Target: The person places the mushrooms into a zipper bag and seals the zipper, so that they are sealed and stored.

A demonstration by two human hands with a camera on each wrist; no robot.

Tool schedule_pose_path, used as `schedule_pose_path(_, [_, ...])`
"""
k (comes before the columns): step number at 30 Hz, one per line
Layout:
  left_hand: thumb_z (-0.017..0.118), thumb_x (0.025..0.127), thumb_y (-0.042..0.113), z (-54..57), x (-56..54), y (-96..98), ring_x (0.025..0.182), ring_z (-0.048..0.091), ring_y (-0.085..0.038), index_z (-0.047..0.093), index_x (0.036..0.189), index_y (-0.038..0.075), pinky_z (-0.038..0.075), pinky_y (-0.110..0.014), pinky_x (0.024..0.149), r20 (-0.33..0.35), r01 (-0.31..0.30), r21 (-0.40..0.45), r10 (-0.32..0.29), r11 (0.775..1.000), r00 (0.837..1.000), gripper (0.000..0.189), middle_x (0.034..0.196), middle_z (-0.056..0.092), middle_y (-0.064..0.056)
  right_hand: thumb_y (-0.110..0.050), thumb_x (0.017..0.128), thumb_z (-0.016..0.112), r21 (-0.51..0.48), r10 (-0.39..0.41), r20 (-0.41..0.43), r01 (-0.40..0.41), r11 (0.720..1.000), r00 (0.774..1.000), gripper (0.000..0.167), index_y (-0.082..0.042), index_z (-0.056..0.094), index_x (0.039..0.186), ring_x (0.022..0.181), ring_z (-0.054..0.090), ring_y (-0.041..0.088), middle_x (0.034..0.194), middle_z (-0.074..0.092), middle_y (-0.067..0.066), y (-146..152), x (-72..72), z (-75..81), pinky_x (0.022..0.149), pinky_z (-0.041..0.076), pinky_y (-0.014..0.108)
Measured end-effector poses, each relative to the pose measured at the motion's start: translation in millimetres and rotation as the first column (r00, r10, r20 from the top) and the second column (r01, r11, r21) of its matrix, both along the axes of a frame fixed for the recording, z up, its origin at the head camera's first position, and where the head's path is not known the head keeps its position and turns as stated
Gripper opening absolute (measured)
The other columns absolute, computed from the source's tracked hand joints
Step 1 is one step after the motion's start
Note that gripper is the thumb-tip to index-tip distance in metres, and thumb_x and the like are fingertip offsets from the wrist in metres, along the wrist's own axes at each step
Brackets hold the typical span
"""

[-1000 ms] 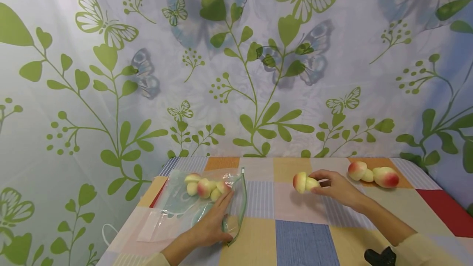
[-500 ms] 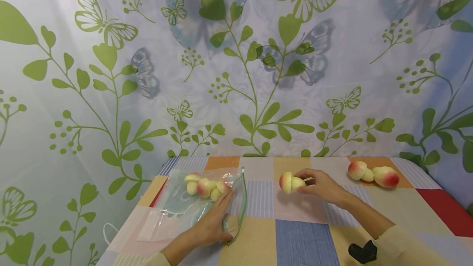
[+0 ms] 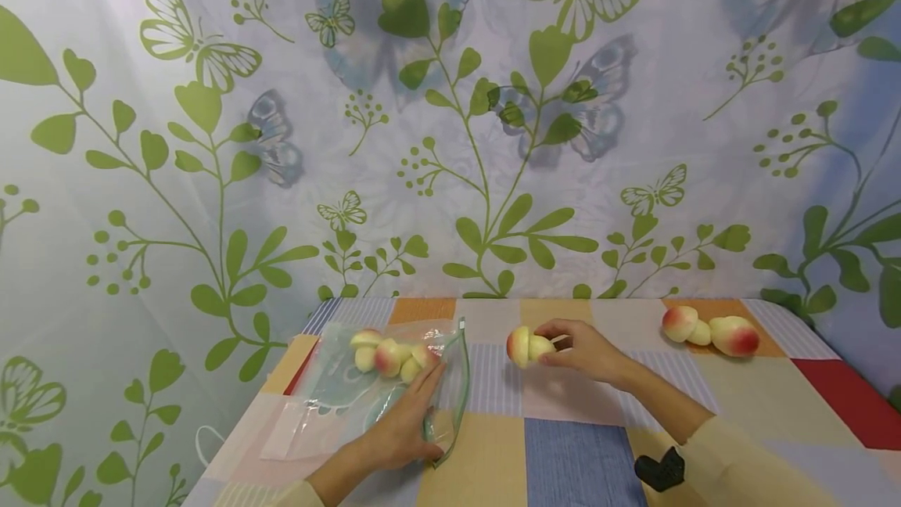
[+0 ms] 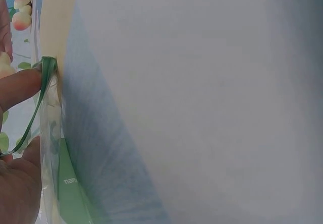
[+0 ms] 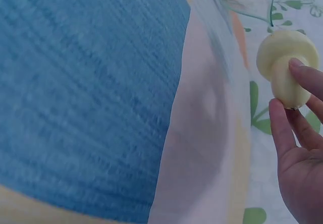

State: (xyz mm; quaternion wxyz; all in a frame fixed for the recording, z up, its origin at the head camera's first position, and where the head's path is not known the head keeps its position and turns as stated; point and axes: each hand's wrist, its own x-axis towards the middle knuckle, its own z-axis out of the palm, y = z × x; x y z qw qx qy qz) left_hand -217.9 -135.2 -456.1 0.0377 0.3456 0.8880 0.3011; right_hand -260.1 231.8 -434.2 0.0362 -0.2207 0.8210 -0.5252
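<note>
In the head view, my right hand (image 3: 590, 352) pinches a toy mushroom (image 3: 528, 347) by its pale stem, with its red-tinged cap toward the left. The right wrist view shows that mushroom (image 5: 287, 67) upright between thumb and fingers, above the table. My left hand (image 3: 404, 425) holds the mouth of a clear zip bag (image 3: 338, 405) with a green zip edge. Several similar mushrooms (image 3: 388, 358) lie at the bag's far side, seen through or on the plastic. In the left wrist view, a finger (image 4: 20, 88) touches the green zip strip (image 4: 48, 67).
Two more toy mushrooms, one (image 3: 686, 325) beside the other (image 3: 734, 336), lie at the table's back right. A patchwork cloth (image 3: 584, 460) covers the table. Behind it hangs a leaf-and-butterfly curtain (image 3: 436, 202). A black object (image 3: 660, 469) sits by the right sleeve.
My right hand has moved left with the toy mushroom, toward the bag. The left hand and the bag have stayed in place.
</note>
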Motion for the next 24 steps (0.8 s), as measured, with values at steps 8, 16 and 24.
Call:
schedule_pose_path(8, [0.097,0.064,0.003,1.3,-0.6,1.1,0.151,0.025,-0.040,0.018,0.162,-0.003,0.035,-0.054,0.115,0.007,-0.003,0.001,0.003,1.000,1.000,0.126,0.168,0.017,-0.018,-0.007,0.091,0.080,0.006,0.022,-0.018,-0.022,1.000,1.000,0.039,0.004,0.065,0.125,0.107,0.066,0.034,0.121,0.065,0.017,-19,-7.0,-0.3,0.088,0.058,0.032])
schedule_pose_path(16, [0.096,0.064,0.003,3.1,-0.2,1.2,0.151,0.023,-0.041,0.017,0.162,-0.003,0.034,-0.054,0.116,0.004,0.002,0.005,-0.002,1.000,1.000,0.126,0.168,0.017,-0.019,-0.007,0.089,0.081,-0.033,0.037,0.013,-0.037,0.999,0.999,0.035,0.001,0.064,0.119,0.104,0.067,0.033,0.116,0.064,0.015,-40,-13.1,-2.1,0.084,0.059,0.033])
schedule_pose_path(24, [0.096,0.064,0.001,4.0,-0.2,1.5,0.150,0.027,-0.041,0.018,0.161,-0.004,0.046,-0.043,0.109,0.019,-0.001,0.012,0.000,1.000,1.000,0.126,0.167,0.017,-0.020,-0.011,0.087,0.085,-0.022,0.039,0.018,-0.038,0.999,0.999,0.033,-0.003,0.066,0.113,0.101,0.068,0.029,0.113,0.066,0.009,-68,-18.7,-5.7,0.082,0.060,0.036])
